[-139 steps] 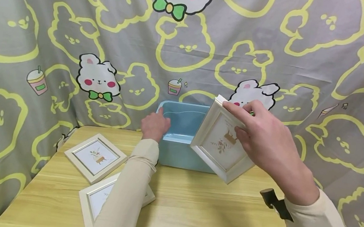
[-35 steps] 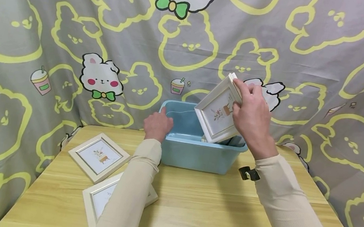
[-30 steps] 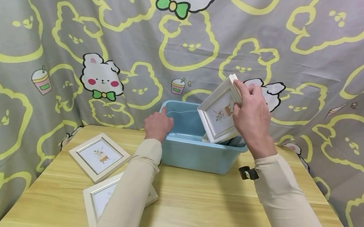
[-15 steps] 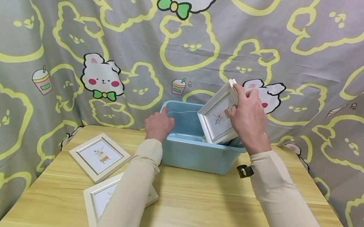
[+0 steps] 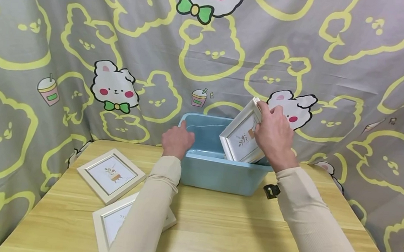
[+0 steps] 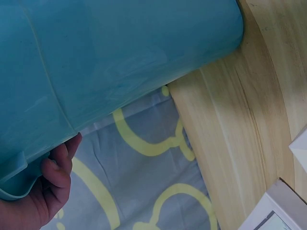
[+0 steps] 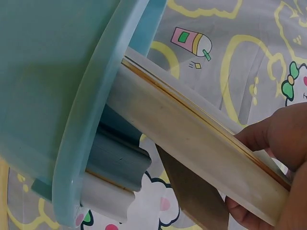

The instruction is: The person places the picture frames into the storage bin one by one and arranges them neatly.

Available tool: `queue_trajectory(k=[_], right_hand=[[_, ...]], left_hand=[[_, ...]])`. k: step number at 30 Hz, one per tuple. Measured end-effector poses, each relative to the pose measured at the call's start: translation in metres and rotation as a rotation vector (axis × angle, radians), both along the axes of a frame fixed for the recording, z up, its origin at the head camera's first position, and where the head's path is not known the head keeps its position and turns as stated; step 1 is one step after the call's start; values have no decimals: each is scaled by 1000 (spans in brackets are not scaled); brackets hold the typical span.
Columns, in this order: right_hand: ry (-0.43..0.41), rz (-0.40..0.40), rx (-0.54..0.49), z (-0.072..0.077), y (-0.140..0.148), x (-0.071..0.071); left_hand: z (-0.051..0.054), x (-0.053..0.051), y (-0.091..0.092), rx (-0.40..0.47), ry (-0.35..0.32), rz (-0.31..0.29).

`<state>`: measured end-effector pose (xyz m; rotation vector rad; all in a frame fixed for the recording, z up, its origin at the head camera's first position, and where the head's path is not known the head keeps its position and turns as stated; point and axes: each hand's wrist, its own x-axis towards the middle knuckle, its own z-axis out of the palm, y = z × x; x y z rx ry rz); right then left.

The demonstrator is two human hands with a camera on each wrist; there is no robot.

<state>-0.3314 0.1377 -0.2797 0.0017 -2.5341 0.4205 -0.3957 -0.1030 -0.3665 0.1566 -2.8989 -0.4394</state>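
Observation:
My right hand (image 5: pixel 275 136) grips a cream picture frame (image 5: pixel 243 141) by its upper right edge. The frame leans at a tilt, its lower part inside the blue plastic bin (image 5: pixel 218 175). In the right wrist view, thumb and fingers hold the picture frame (image 7: pixel 192 136) from both sides, and its brown back stand (image 7: pixel 192 191) shows below. Ends of other frame-like pieces (image 7: pixel 120 160) stick up inside the bin beside it. My left hand (image 5: pixel 178 140) holds the bin's left rim; the left wrist view shows the fingers (image 6: pixel 56 172) curled under that rim.
Two more picture frames lie face up on the left of the wooden table (image 5: pixel 212 235): one farther back (image 5: pixel 111 176), one nearer (image 5: pixel 105 219), partly hidden by my left sleeve. A patterned curtain (image 5: pixel 209 60) hangs right behind the bin.
The right hand has brought the picture frame from in front of the bin over its right side, then lowered it gradually inside. My left hand has stayed on the rim.

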Motion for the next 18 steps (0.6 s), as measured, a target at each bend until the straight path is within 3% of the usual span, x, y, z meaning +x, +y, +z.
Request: queue_trajectory(k=[18], right_hand=[[-126, 29, 117, 13, -5, -12]], left_hand=[[2, 1, 0, 6, -34, -2]])
